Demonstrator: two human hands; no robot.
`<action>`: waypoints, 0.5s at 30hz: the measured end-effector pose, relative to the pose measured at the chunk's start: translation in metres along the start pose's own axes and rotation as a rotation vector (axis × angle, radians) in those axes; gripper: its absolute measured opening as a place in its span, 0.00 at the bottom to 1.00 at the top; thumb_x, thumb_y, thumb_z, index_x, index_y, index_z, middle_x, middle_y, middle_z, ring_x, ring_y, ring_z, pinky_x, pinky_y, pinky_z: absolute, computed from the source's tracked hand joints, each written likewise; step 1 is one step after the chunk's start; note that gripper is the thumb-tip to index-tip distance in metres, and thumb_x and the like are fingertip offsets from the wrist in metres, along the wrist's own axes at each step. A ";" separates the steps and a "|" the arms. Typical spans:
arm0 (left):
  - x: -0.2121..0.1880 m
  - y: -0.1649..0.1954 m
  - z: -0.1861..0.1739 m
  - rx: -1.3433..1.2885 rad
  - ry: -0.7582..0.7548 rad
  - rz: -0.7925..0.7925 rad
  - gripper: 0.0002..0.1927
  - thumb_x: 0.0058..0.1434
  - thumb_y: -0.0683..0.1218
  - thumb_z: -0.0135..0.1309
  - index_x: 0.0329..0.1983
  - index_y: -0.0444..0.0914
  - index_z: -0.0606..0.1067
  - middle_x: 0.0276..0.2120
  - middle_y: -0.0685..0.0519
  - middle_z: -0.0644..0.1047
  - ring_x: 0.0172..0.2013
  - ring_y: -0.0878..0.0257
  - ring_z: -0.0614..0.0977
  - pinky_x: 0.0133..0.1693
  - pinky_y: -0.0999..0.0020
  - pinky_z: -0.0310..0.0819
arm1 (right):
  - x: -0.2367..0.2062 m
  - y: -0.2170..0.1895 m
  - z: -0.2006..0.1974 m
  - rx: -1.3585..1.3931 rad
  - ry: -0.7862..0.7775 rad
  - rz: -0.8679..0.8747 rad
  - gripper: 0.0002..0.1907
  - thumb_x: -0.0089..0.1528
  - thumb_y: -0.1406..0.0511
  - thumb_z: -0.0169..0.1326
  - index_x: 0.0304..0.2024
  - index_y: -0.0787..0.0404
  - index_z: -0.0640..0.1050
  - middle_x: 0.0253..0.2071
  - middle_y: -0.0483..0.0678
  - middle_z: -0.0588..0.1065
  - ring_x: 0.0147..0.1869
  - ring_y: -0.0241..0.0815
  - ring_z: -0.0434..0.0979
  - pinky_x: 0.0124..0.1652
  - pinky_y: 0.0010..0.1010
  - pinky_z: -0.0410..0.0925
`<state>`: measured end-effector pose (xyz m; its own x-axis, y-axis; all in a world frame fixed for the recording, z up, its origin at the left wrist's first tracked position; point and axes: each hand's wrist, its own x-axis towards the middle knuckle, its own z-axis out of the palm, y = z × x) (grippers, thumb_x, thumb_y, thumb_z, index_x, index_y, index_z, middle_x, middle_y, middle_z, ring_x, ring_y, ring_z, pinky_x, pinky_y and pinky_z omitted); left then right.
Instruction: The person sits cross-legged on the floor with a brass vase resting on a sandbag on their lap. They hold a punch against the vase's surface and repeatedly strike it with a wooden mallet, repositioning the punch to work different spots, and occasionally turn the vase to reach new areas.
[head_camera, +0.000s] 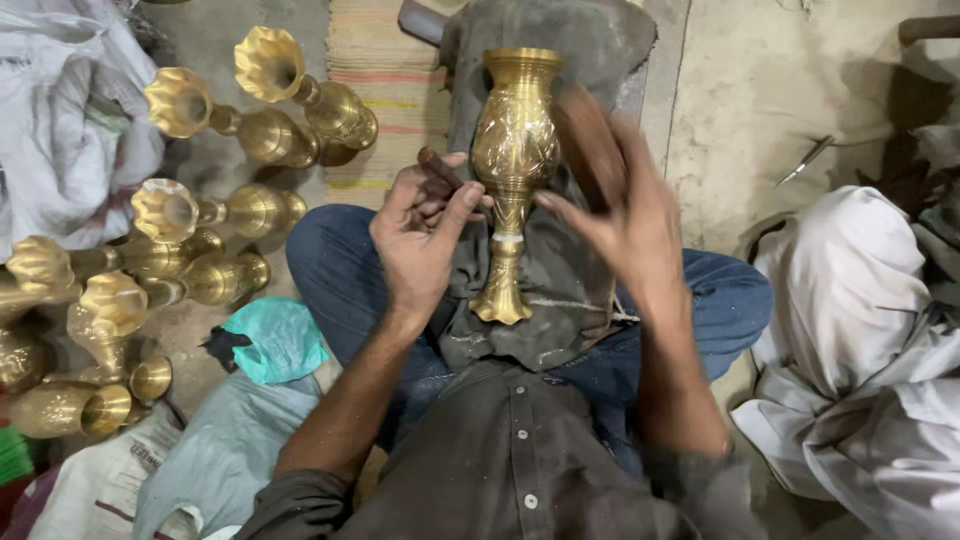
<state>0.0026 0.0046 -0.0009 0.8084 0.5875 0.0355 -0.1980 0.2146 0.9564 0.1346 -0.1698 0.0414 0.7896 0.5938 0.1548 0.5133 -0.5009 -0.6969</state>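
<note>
Left hand (420, 235) fingers curled; right hand (615, 205) open, blurred

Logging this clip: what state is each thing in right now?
Brass vase: lying along the lap, mouth pointing away.
Left hand: gripping a brown tool against the vase.
Right hand: blurred, grip unclear.
Finished vases: lying on their sides on the floor.
Teal cloth: crumpled.
</note>
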 end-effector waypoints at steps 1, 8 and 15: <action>0.000 0.000 0.001 -0.001 0.005 -0.006 0.16 0.71 0.36 0.57 0.61 0.30 0.72 0.43 0.49 0.82 0.43 0.62 0.86 0.45 0.69 0.86 | 0.017 -0.007 -0.003 0.019 -0.013 -0.097 0.53 0.54 0.52 0.75 0.72 0.63 0.60 0.63 0.68 0.74 0.62 0.61 0.78 0.56 0.45 0.74; 0.002 0.005 0.001 0.056 -0.045 0.019 0.17 0.71 0.37 0.58 0.62 0.31 0.73 0.42 0.51 0.82 0.43 0.65 0.86 0.46 0.70 0.85 | 0.078 -0.031 -0.008 0.066 -0.317 -0.067 0.63 0.47 0.50 0.80 0.75 0.57 0.58 0.69 0.62 0.71 0.73 0.57 0.73 0.66 0.44 0.69; 0.014 0.004 0.013 0.369 -0.135 0.361 0.16 0.69 0.38 0.64 0.58 0.35 0.77 0.45 0.50 0.83 0.44 0.66 0.86 0.47 0.70 0.85 | 0.070 -0.025 -0.008 0.345 -0.338 -0.134 0.60 0.55 0.54 0.78 0.78 0.59 0.55 0.78 0.60 0.64 0.82 0.53 0.64 0.77 0.42 0.61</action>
<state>0.0203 0.0034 0.0072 0.7939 0.4626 0.3947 -0.2878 -0.2858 0.9140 0.1797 -0.1205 0.0757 0.5420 0.8380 0.0634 0.4169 -0.2026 -0.8861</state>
